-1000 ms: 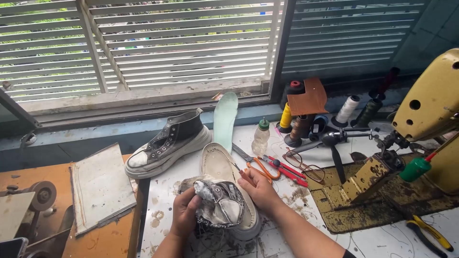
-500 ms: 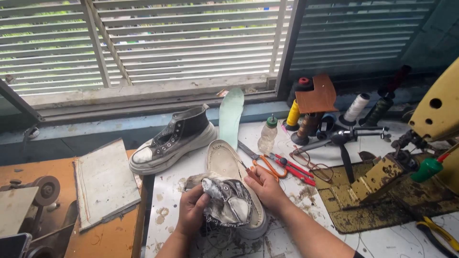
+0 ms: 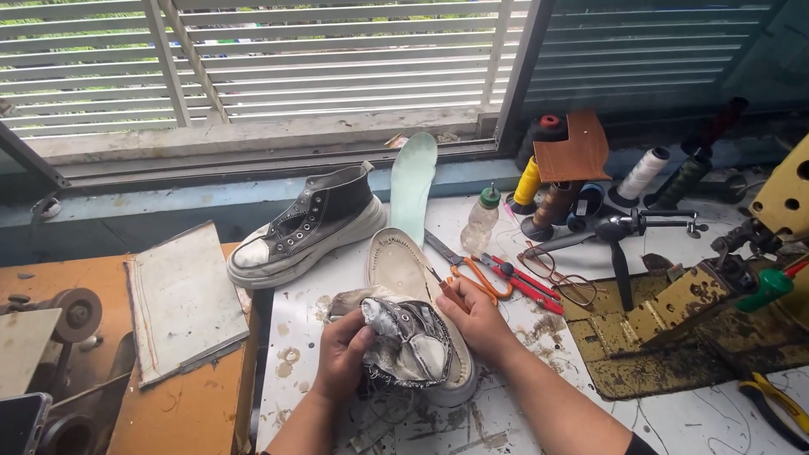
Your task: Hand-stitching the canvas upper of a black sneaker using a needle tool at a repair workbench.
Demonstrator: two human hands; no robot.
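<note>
Sneaker sole (image 3: 403, 271): long axis 12–6 o'clock. Crumpled upper (image 3: 411, 339): gripped by left hand (image 3: 344, 358); right hand (image 3: 479, 316) closed on sole's 3 o'clock edge.

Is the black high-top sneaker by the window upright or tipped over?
Upright: the black high-top sneaker rests on its white sole on the table, toe pointing left.

My left hand (image 3: 341, 358) grips the crumpled shoe upper (image 3: 410, 341), my right hand (image 3: 474, 316) pressing its far side against the white sole (image 3: 403, 270) on the table (image 3: 674, 421). Second sneaker (image 3: 308, 226), insole (image 3: 413, 181), orange scissors (image 3: 468, 270), thread spools (image 3: 548, 190) behind.
</note>
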